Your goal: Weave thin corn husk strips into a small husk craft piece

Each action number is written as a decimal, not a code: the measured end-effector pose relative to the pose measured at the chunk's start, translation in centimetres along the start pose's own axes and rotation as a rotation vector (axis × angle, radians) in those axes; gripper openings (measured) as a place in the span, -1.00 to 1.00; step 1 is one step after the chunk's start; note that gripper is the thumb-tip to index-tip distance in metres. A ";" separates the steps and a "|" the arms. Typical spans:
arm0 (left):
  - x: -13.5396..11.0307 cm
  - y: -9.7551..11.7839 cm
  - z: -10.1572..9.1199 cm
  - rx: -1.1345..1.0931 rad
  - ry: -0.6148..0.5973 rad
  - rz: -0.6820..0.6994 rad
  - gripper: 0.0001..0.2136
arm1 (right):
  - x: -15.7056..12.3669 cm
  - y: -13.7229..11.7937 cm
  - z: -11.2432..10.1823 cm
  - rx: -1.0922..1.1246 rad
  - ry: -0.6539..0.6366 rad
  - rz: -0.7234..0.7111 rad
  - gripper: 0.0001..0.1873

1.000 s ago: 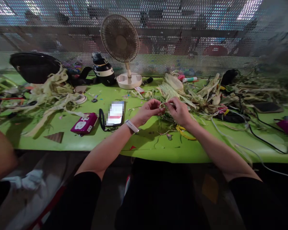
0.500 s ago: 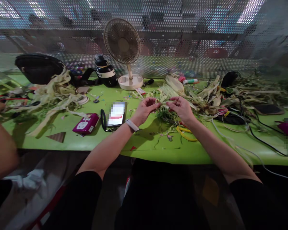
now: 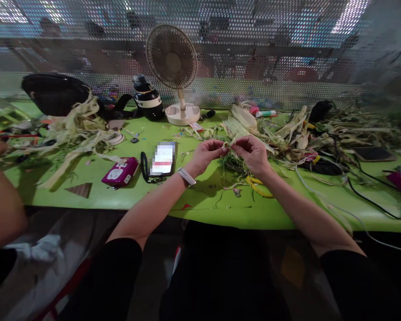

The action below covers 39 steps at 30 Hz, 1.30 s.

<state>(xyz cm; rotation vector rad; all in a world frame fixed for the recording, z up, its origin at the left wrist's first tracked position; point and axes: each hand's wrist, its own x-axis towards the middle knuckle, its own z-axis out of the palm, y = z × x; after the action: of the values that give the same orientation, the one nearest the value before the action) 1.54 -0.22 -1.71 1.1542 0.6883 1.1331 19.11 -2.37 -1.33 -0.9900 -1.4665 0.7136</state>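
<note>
Both hands have drawn closer together since half a second ago, the right hand (image 3: 255, 157) now meeting the left hand (image 3: 203, 158). Each pinches a pale corn-husk strip (image 3: 226, 145) between thumb and fingers, just above the green shreds (image 3: 234, 165), probably because so thin a piece needs control from both ends. Underneath is a lime-green counter (image 3: 217, 216), littered with scraps; behind stands a perforated screen (image 3: 227, 89).
</note>
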 end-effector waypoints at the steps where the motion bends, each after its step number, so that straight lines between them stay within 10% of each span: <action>1: 0.0 0.0 0.0 -0.001 0.003 0.004 -0.67 | 0.0 0.0 0.0 0.007 -0.014 -0.007 -0.68; 29: -0.1 -0.8 -0.1 0.468 -0.076 0.400 -0.64 | 0.6 0.7 -0.7 -0.050 -0.112 0.066 -0.62; 39: -0.2 0.1 -0.3 0.352 -0.070 0.288 -0.66 | 0.3 0.1 -0.8 -0.145 -0.121 -0.065 -0.68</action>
<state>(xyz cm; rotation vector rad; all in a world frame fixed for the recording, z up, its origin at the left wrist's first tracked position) 1.13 -0.31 -1.78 1.6245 0.6995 1.2341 19.89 -2.19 -1.13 -1.0181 -1.6679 0.6359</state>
